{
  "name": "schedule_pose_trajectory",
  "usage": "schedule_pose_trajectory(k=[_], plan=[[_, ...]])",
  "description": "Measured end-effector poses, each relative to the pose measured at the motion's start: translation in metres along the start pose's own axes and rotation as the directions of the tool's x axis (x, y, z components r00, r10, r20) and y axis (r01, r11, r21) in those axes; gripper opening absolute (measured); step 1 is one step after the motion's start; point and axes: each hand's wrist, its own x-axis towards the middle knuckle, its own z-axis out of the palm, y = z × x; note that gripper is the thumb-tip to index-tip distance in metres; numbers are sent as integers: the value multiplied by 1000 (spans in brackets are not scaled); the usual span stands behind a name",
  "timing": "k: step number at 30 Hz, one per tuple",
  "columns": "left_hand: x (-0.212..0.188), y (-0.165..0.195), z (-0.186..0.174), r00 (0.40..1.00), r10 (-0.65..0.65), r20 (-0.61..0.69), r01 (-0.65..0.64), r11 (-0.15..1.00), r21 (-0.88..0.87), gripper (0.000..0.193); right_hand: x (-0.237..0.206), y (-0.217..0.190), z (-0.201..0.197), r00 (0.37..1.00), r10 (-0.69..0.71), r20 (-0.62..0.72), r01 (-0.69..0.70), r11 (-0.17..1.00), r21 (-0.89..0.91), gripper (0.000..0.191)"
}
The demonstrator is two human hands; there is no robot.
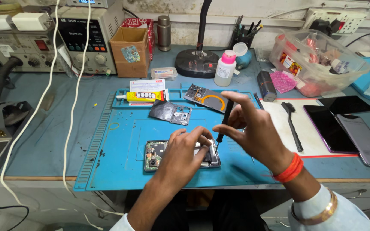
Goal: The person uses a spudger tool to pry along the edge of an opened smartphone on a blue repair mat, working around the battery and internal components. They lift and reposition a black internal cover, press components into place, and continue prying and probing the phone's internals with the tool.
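head view | my left hand (185,149) presses flat on the opened phone (157,155) at mid blue repair mat (108,141) | my right hand (253,128) pinches a black screwdriver (224,119) upright, tip at phone's right end (back cover (206,99) and glue tube (144,96) lie beyond)

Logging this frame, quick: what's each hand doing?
Left hand: fingers bent, pressing on the opened phone.
Right hand: closed on a black screwdriver.
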Motion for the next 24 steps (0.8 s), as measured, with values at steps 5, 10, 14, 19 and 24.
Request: schedule_pose_trajectory(k=[5, 10, 14, 19, 24], plan=[[2, -3, 4, 999, 46, -19, -46, 999, -12, 13, -2, 0, -1, 916, -401, 26, 382, 889, 252, 69], [3, -2, 4, 1000, -8, 27, 9, 999, -36, 17, -1, 0, 2, 998, -59, 10, 58, 996, 67, 77], [4, -1, 3, 1000, 31, 4, -30, 999, -27, 14, -2, 1, -1, 939, -337, 66, 304, 904, 300, 68], [4, -4, 3, 1000, 9, -5, -9, 999, -51, 15, -1, -1, 2, 999, -33, 21, 33, 999, -19, 78], [2, -9, 3, 999, 37, -18, -38, 998, -58, 13, -3, 0, -1, 919, -387, 79, 348, 888, 299, 67]])
